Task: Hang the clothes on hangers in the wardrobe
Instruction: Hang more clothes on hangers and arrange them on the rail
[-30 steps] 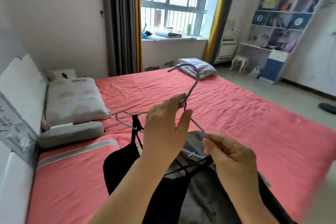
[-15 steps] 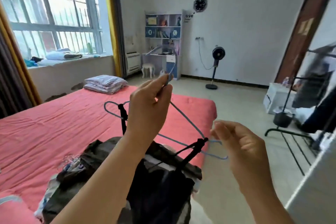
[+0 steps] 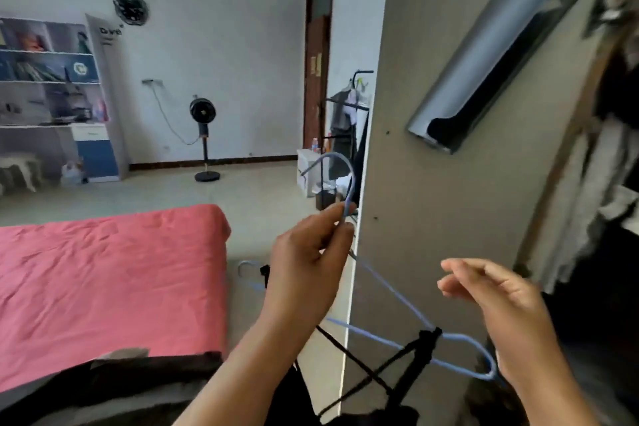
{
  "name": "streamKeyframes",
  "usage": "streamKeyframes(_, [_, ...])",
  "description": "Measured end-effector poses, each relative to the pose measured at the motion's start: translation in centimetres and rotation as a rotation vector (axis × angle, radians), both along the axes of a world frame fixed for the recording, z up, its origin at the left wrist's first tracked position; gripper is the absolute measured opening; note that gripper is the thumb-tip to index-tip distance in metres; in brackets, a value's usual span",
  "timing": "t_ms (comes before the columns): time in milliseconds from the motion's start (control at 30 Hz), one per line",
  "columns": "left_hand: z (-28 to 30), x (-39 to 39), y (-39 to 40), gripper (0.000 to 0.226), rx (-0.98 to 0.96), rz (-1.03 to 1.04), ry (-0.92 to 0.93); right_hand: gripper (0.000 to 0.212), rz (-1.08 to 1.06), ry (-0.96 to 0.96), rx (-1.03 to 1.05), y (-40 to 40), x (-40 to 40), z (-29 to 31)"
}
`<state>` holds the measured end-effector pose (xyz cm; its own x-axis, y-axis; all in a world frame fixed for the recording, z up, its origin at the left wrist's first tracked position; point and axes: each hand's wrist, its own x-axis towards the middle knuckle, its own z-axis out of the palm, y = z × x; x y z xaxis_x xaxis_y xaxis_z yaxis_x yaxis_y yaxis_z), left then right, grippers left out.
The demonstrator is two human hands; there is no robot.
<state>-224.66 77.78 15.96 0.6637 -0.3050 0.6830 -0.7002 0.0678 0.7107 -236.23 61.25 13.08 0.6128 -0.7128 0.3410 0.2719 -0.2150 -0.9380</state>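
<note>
With the black strappy top [image 3: 408,370] already on the blue hanger [image 3: 387,290], I'd keep the left hand [image 3: 307,266] pinching just under the hook, let the loose, empty right hand [image 3: 498,301] steady the hanger's end, then reach past the wardrobe door [image 3: 449,183] for the rail inside.

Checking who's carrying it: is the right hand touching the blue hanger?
Cannot tell. In the head view the right hand is open, overlapping the blue hanger end; the left hand pinches its neck.

The black garment [image 3: 345,405] on the hanger [image 3: 397,294] runs off the frame at 6 o'clock. Clothes in the wardrobe [image 3: 605,166] at 3 o'clock are blurred.
</note>
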Motion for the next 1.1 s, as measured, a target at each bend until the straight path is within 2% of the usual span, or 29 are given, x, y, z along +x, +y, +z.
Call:
streamKeyframes(33, [-0.1, -0.2, -1.5, 0.008, 0.006, -0.075, -0.013, 0.056, -0.052, -0.009, -0.022, -0.5, -1.1, 0.1])
streamKeyframes(100, [-0.6, -0.9, -3.9, 0.013, 0.020, -0.190, -0.039, 0.070, -0.151, 0.004, -0.061, -1.4, -3.2, 0.2])
streamKeyframes(133, [-0.7, -1.5, -5.2, 0.017, 0.015, -0.254, -0.044, 0.063, -0.217, 0.011, -0.076, -1.8, -4.4, 0.2])
streamKeyframes(200, [-1.0, -2.7, -7.3, 0.022, -0.002, -0.358, -0.075, 0.025, -0.318, 0.019, -0.054, -2.3, -6.8, 0.6])
streamKeyframes(233, [-1.1, -3.4, -8.3, 0.024, -0.008, -0.395, -0.102, 0.013, -0.372, 0.030, -0.044, -2.6, -7.9, 0.8])
streamKeyframes(300, [-1.0, -4.9, -10.1, 0.026, -0.018, -0.462, -0.147, 0.022, -0.490, 0.066, -0.051, -3.1, -10.0, 1.0])
streamKeyframes(400, [-0.4, -6.6, -12.6, 0.021, -0.019, -0.576, -0.173, 0.022, -0.605, 0.095, -0.112, -3.3, -12.3, 1.7])
streamKeyframes(467, [-0.1, -7.0, -14.3, 0.017, -0.024, -0.638, -0.141, 0.018, -0.635, 0.107, -0.134, -3.6, -13.2, 2.2])
streamKeyframes(667, [1.0, -8.4, -21.6, 0.033, 0.030, -0.942, 0.105, 0.012, -0.721, 0.151, -0.182, -4.8, -15.9, 3.0])
streamKeyframes(900, [4.9, -11.7, -29.2, 0.022, 0.145, -1.161, 0.089, 0.016, -0.829, 0.099, -0.293, -9.1, -18.9, 4.4])
streamKeyframes(1100, [9.0, -13.4, -37.7, 0.024, 0.108, -1.144, 0.053, 0.020, -0.845, 0.120, -0.374, -15.8, -20.8, 6.0])
